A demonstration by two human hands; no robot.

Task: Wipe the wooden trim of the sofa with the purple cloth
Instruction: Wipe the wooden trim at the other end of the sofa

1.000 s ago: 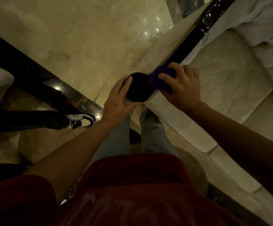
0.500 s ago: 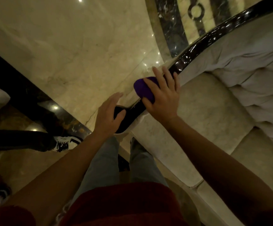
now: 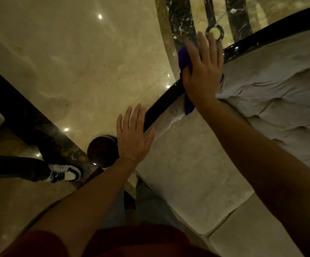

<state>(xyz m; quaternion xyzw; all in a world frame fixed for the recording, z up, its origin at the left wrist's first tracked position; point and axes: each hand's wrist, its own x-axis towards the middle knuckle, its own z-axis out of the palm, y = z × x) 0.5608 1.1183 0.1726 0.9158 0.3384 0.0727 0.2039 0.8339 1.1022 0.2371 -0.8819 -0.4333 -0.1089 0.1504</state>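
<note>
My right hand (image 3: 203,75) lies flat, fingers spread, pressing the purple cloth (image 3: 184,60) onto the dark wooden trim (image 3: 161,102). My left hand (image 3: 133,136), open, rests lower on the trim. No readable writing.

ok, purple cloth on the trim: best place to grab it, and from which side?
Probably the loose tail of the purple cloth hanging off the wooden trim on the cushion side, below the wrist. The rest lies pressed flat under the right hand, with only a bunched edge showing by the thumb. Come in from the seat side and pinch the tail; the floor side offers less free cloth.
</note>
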